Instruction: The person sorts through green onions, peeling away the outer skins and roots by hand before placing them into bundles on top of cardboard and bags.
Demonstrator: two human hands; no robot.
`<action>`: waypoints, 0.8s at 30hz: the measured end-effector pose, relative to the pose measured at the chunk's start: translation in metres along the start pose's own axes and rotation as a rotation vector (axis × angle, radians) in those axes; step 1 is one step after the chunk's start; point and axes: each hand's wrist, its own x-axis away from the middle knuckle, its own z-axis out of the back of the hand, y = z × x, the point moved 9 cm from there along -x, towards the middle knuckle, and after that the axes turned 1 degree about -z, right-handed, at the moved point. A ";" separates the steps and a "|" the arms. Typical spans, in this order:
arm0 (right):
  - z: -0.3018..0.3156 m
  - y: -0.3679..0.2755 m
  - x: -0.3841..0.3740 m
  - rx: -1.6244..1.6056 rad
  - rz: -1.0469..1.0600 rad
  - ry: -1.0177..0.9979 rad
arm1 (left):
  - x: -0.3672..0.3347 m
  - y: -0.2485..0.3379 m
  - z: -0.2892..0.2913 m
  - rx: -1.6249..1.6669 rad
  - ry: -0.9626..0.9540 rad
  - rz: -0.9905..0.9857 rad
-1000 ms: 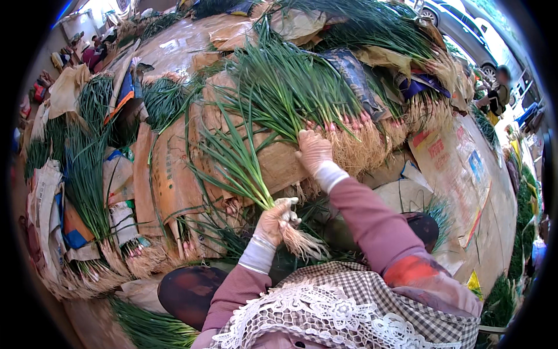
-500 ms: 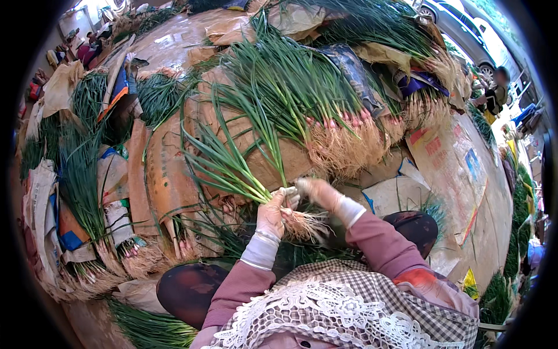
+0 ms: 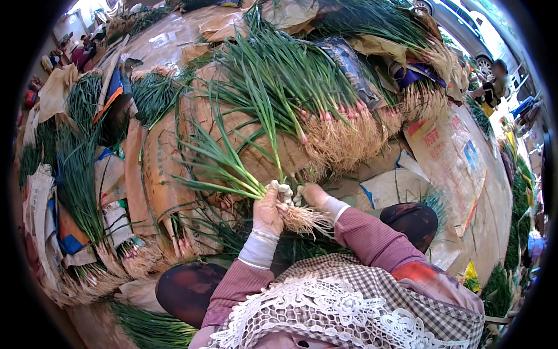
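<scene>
My left hand (image 3: 268, 210), with whitish coverings on its fingertips, is closed around a small bunch of spring onions (image 3: 249, 185). Their green leaves fan out to the upper left, and the pale, stringy roots (image 3: 303, 220) stick out to the right below my fingers. One longer stalk (image 3: 275, 152) rises from beside the left fingertips. My right hand (image 3: 314, 196) is beside the left one, its fingers pinched together close to the stalks; what they hold is hidden. Just beyond both hands lies a large heap of spring onions (image 3: 290, 81) with pinkish bulbs and tangled roots.
Brown sacking (image 3: 168, 168) lies under and between the heaps. More bundled spring onions (image 3: 78, 180) are at the left, others (image 3: 154, 327) by my left knee. A flattened printed sack (image 3: 444, 157) covers ground at right. A person (image 3: 495, 87) and a car (image 3: 465, 29) are farther off.
My right hand, blurred before, has moved slightly left and down and is now close against the left hand. The bunch stays in my left hand, shifted slightly left.
</scene>
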 end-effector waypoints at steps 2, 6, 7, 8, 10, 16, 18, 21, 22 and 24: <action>0.002 -0.014 0.011 -0.221 -0.104 -0.002 | 0.003 0.006 -0.007 -0.008 -0.054 -0.003; -0.060 -0.109 0.063 -0.691 -0.072 -0.760 | 0.003 -0.009 -0.022 0.059 -0.213 0.106; -0.067 -0.120 0.059 -0.691 0.011 -0.605 | 0.004 -0.005 -0.015 0.053 -0.129 0.105; -0.075 -0.125 0.057 -0.726 -0.016 -0.668 | 0.007 -0.003 -0.010 0.057 -0.057 0.116; -0.061 -0.132 0.065 -0.818 -0.001 -0.552 | 0.003 0.005 -0.019 0.107 -0.088 0.078; -0.020 -0.111 0.067 -0.492 0.057 -0.167 | -0.007 -0.016 -0.043 0.045 -0.374 0.032; -0.023 -0.101 0.047 -0.257 0.194 -0.354 | -0.008 -0.027 -0.036 0.077 -0.258 0.101; -0.024 -0.069 0.047 1.380 0.491 -0.113 | 0.009 0.008 -0.073 0.079 -0.363 -0.045; -0.011 -0.032 0.025 1.410 0.252 -0.067 | 0.012 0.021 -0.079 0.077 -0.348 -0.040; 0.002 0.016 0.026 1.507 0.190 -0.076 | 0.010 0.030 -0.087 0.178 -0.403 -0.036</action>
